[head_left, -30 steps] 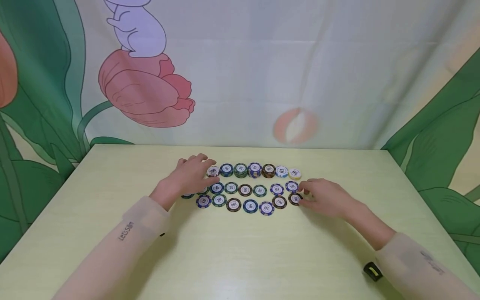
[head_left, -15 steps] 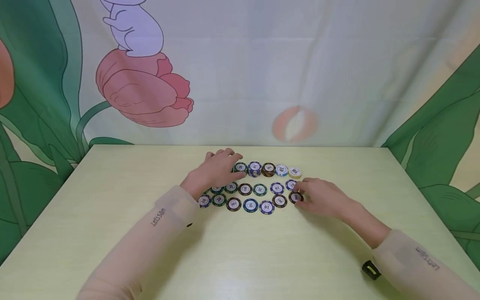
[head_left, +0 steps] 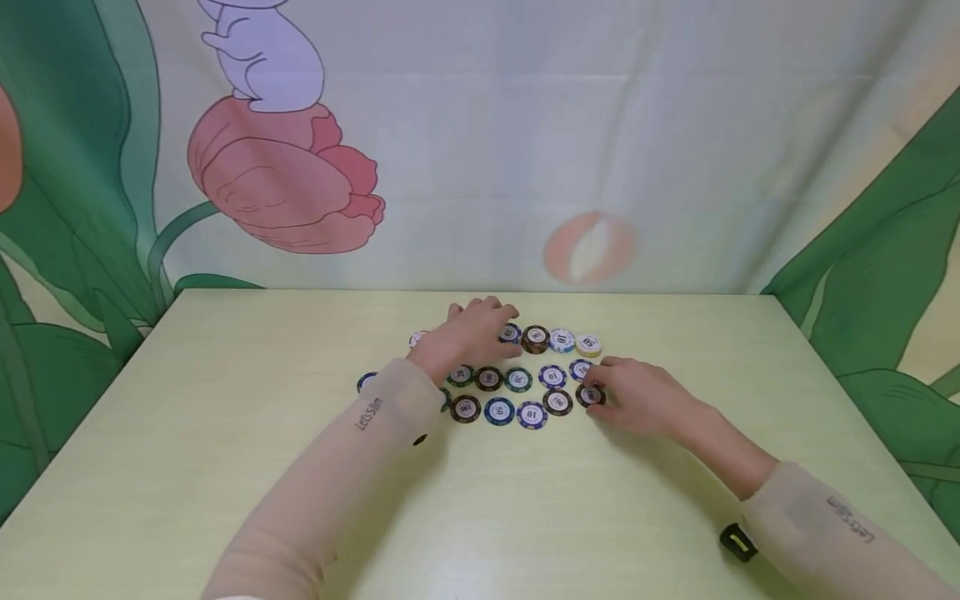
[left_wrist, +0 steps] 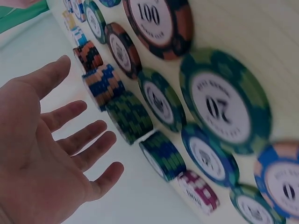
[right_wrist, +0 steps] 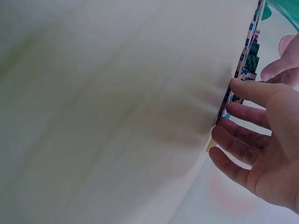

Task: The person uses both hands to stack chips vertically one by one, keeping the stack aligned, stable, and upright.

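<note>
Three rows of poker chips on tabletop, far row stacked | left hand at far stacks, grip spread apart | right hand at dark chip, near row's right end, grip apart

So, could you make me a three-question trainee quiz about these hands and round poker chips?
1. Where is it: in the head view, what stands at the right end of the back row of round chip stacks?
2. True or false: the person's bare left hand is clenched in a fist around a chip.
3. Fill in: the round, brown-rimmed chip with a white centre, at the top edge of the left wrist view, bears the number ___.

Key:
1. A round, white-topped stack with yellow sides.
2. False; the left wrist view shows its fingers spread, holding no chip.
3. 100.
</note>
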Demonstrator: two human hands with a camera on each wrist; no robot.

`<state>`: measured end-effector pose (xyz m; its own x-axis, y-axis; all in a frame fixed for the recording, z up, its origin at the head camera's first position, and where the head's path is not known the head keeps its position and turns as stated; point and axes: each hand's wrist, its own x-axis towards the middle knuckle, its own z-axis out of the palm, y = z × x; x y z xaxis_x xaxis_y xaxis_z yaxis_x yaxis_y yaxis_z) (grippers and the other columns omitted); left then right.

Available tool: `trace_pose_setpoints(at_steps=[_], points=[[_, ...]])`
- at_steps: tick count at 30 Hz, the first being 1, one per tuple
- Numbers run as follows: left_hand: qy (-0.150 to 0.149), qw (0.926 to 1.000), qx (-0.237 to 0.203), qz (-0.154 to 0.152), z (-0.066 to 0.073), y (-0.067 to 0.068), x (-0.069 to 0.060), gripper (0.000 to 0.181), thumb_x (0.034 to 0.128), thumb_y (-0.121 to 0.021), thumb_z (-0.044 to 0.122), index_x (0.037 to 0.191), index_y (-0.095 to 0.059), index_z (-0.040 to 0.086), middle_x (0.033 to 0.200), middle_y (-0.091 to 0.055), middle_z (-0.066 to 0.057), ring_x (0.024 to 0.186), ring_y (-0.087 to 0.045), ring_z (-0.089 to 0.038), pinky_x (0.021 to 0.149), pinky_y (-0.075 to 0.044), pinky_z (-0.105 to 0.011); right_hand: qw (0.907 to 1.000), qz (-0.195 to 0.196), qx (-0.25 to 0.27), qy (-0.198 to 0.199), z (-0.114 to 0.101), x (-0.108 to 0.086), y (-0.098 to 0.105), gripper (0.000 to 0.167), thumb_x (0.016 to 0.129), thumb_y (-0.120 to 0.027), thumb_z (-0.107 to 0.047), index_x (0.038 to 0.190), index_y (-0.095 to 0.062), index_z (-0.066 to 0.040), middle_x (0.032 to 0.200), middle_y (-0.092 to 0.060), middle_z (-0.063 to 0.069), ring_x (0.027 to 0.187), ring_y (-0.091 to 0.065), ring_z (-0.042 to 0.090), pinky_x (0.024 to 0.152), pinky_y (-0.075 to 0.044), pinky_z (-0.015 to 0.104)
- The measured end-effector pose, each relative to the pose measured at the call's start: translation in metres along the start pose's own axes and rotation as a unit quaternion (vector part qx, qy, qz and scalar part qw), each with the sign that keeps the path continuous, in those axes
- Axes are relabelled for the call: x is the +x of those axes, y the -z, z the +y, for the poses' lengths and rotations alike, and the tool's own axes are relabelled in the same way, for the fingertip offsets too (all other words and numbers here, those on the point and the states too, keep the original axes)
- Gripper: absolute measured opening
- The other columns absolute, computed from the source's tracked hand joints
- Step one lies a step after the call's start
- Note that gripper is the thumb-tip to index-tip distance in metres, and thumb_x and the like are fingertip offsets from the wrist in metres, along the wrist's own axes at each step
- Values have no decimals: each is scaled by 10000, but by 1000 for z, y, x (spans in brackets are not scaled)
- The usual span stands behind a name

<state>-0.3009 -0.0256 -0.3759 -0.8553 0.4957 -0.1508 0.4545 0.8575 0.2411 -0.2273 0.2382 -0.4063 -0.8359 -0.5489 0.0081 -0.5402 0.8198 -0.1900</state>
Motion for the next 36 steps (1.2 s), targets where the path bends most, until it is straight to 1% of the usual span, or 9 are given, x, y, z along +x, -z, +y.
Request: trace_pose_setpoints(at_steps=[6, 10, 13, 17, 23, 30, 36], points=[[-44, 10000, 5, -67, 12, -7, 8, 656, 1010, -648, 437, 1562, -429, 160, 1530, -431, -107, 1386, -391, -310, 1115, -261, -579, 10000, -18, -77, -21, 0, 1, -2, 251, 891, -797, -191, 1107, -726, -86, 914, -609, -1, 730, -514, 137, 647, -480, 349], [-90, 9997, 226, -1, 18, -10, 14, 642, 1012, -640, 446, 1548, -443, 152, 1497, -455, -117, 1351, -411, -313, 1092, -278, -566, 9999, -40, -127, -18, 1, 0, -2, 249, 898, -784, -184, 1124, -724, -100, 913, -602, 6, 724, -510, 146, 635, -471, 344], [-104, 9992, 366, 72, 21, -12, 19, 626, 1017, -628, 450, 1540, -452, 155, 1479, -471, -113, 1329, -421, -304, 1082, -285, -554, 9999, -52, -157, -37, 0, 0, -1, 248, 901, -779, -183, 1132, -728, -109, 917, -601, 9, 726, -514, 150, 636, -473, 344], [-77, 9989, 431, 138, 21, -14, 22, 617, 1019, -621, 457, 1536, -460, 163, 1460, -486, -106, 1309, -429, -293, 1082, -286, -547, 9999, -39, -162, -38, -2, 1, 0, 256, 905, -778, -182, 1145, -727, -108, 930, -610, 12, 732, -525, 149, 648, -484, 352], [-95, 9982, 591, 98, 18, -15, 24, 569, 1027, -612, 448, 1503, -500, 159, 1441, -503, -95, 1282, -452, -291, 1068, -295, -546, 9998, -73, -150, -75, -4, 2, 0, 273, 909, -780, -188, 1158, -711, -100, 953, -622, 20, 752, -536, 156, 674, -498, 370], [-179, 9983, 554, 87, 17, -16, 25, 494, 1033, -616, 410, 1445, -541, 148, 1399, -528, -89, 1243, -473, -285, 1063, -308, -546, 9998, -73, -100, -165, -4, 1, 1, 277, 900, -791, -180, 1128, -683, -67, 957, -629, 23, 757, -542, 154, 680, -501, 371], [-195, 9984, 531, 83, 16, -18, 27, 485, 1036, -616, 399, 1444, -543, 150, 1387, -537, -90, 1238, -480, -285, 1059, -313, -546, 9996, -130, -144, -206, -3, 0, 1, 281, 896, -797, -189, 1105, -676, -47, 967, -641, 32, 772, -559, 149, 692, -517, 370]])
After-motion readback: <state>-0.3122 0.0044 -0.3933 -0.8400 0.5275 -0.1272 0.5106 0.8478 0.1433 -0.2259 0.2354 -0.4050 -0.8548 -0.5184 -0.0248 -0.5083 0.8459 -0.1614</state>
